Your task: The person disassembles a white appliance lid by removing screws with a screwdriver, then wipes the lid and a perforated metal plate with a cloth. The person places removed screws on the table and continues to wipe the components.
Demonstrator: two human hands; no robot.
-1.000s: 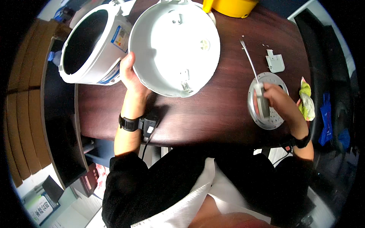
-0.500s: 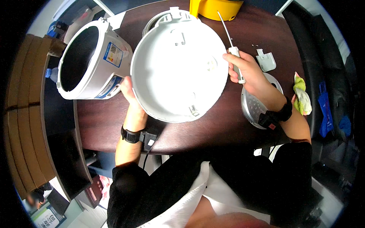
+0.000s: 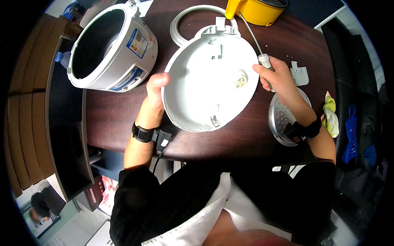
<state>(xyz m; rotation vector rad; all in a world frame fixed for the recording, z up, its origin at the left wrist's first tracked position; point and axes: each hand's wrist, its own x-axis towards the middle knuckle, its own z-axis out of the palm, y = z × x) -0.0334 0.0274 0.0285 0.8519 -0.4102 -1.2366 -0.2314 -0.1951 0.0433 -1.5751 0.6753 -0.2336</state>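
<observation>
My left hand (image 3: 154, 91) grips the left rim of a round white plastic lid (image 3: 197, 86), thumb over its edge. The lid is tilted with its hollow inside facing me, showing a hinge tab at the top and small fittings within. At the lid's right edge, my right hand (image 3: 281, 78) is closed around a screwdriver (image 3: 264, 61) with a pale handle. Its metal shaft points up and away, clear of the lid's inside. The right thumb tip meets the lid's rim or overlaps it; I cannot tell which.
A white rice cooker body (image 3: 143, 61) lies tipped at the left. Behind the lid is a white ring (image 3: 175, 24), with a yellow pot (image 3: 258, 13) farther back. To the right are a perforated metal disc (image 3: 280, 119), a small white plastic piece (image 3: 301, 76) and a yellow-green cloth (image 3: 331, 117).
The lid has tilted further, so it looks narrower and its inner fittings show more clearly. The white ring behind it is more exposed. The whole view has shifted slightly.
</observation>
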